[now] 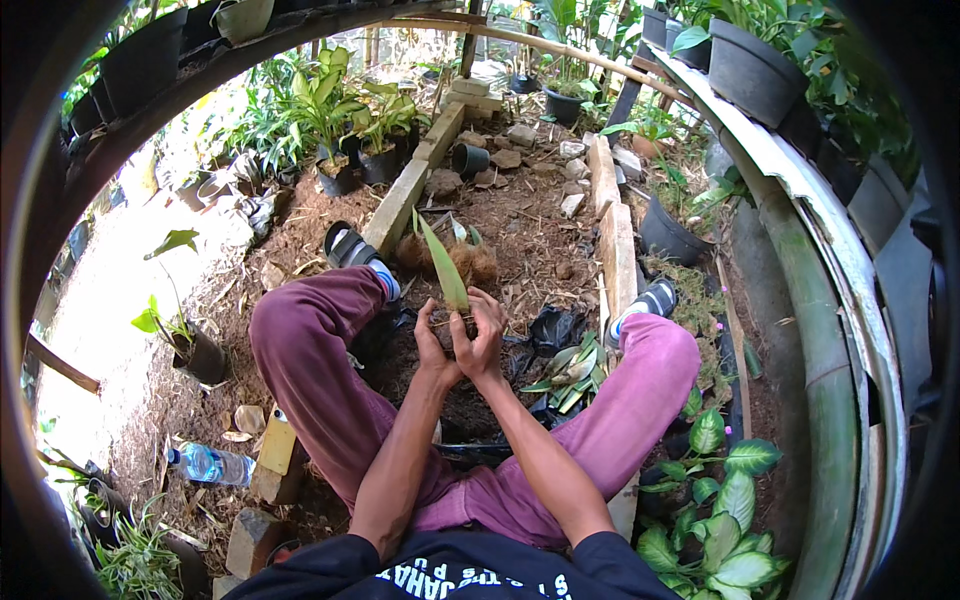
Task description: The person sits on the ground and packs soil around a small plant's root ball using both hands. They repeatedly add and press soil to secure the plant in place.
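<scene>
A small plant with one long pointed green leaf [445,262] stands upright between my two hands, its base and a clump of roots or soil between the fingers. My left hand [433,343] cups that base from the left side. From the right, my right hand [480,330] closes around it, fingers curled. Just beyond the hands, more small plants with brown fibrous root balls [472,262] lie on the soil. Cut green leaves [574,375] are heaped beside my right leg, near a crumpled black plastic bag [555,328].
Stone blocks [405,202] edge the soil bed on the left, and more blocks [618,247] on the right. A water bottle [214,465] lies at the lower left. Black pots [667,232] and leafy plants surround the bed; a thick bamboo pole [817,360] curves along the right.
</scene>
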{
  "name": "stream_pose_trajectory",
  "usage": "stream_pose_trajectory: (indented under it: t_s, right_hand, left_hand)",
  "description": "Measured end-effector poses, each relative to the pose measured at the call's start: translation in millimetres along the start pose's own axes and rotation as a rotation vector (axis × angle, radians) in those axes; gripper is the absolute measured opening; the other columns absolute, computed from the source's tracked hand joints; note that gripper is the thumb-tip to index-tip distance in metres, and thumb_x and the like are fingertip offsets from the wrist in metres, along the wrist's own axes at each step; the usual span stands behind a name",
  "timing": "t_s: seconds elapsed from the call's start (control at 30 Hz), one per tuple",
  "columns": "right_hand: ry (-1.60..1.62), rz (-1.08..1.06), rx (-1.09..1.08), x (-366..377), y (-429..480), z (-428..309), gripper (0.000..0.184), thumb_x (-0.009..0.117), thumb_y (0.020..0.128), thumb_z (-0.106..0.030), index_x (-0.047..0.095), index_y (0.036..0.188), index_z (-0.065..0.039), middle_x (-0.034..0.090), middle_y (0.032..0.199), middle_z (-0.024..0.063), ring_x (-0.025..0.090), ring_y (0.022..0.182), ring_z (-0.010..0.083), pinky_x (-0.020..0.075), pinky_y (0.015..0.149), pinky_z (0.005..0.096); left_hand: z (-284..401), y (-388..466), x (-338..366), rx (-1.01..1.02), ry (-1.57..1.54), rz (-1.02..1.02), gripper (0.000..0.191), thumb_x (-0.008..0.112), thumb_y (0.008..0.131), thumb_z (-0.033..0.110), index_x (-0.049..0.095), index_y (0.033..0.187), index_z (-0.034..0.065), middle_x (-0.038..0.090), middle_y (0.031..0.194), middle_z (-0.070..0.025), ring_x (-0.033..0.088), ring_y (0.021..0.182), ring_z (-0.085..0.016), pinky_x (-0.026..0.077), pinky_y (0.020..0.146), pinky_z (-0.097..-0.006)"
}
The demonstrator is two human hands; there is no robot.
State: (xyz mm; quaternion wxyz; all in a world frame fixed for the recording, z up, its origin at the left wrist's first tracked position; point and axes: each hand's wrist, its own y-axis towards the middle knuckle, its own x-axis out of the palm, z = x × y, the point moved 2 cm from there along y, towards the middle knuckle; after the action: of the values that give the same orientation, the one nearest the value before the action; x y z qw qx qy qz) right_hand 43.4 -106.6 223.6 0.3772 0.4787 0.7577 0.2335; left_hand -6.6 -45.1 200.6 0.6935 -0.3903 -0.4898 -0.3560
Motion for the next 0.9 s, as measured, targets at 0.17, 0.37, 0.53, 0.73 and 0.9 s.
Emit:
stream_pose_trajectory:
  t_s: [0.17,0.37,0.53,0.73,0.9]
  right_hand:
    - [-0.044,0.031,-0.091,-6.6,1.3,-5.8,0.034,0.05,0.086,-0.029,0.064,0.098,-0.001,0.062,0.107,0.0135,0.05,0.116,0.0302,0.0283,0.1,0.045]
    - [-0.015,0.055,-0.107,-9.1,-8.1,-2.8,0.032,0.043,0.089,-0.021,0.062,0.098,0.004,0.061,0.107,0.0184,0.051,0.113,0.0328,0.0301,0.099,0.0445]
    - [0.045,0.057,-0.125,-2.8,-13.7,-1.0,0.032,0.038,0.089,-0.014,0.059,0.099,0.008,0.059,0.105,0.0235,0.052,0.106,0.0373,0.0344,0.095,0.0442]
    - [0.066,0.034,-0.12,1.8,-16.9,3.4,0.031,0.039,0.091,-0.016,0.06,0.101,0.005,0.06,0.104,0.0217,0.054,0.107,0.0362,0.036,0.093,0.044]
    - [0.192,-0.048,0.006,14.6,-8.8,10.2,0.04,0.035,0.094,-0.026,0.06,0.103,0.004,0.061,0.107,0.019,0.054,0.105,0.034,0.0371,0.094,0.042]
  left_hand:
    - [-0.1,-4.0,7.7,-0.033,0.08,-0.013,0.039,0.045,0.09,0.043,0.06,0.103,0.0088,0.063,0.096,-0.0064,0.062,0.084,-0.02,0.051,0.079,-0.0352]
    - [-1.9,4.9,-6.4,0.001,0.23,0.029,0.029,0.042,0.093,0.03,0.06,0.098,0.0077,0.064,0.087,-0.0054,0.063,0.076,-0.018,0.053,0.072,-0.0323]
    - [0.5,4.4,-9.8,0.093,0.341,0.087,0.028,0.039,0.092,0.026,0.06,0.097,0.0082,0.064,0.085,-0.0052,0.063,0.073,-0.017,0.052,0.068,-0.0318]
    - [-0.2,4.2,-11.5,0.115,0.387,0.197,0.027,0.04,0.09,0.026,0.059,0.094,0.0088,0.063,0.085,-0.0061,0.063,0.073,-0.018,0.052,0.068,-0.0327]
    - [3.2,8.8,-16.8,0.161,0.146,0.191,0.033,0.038,0.087,0.033,0.06,0.095,0.0094,0.064,0.086,-0.0067,0.063,0.075,-0.022,0.053,0.071,-0.0383]
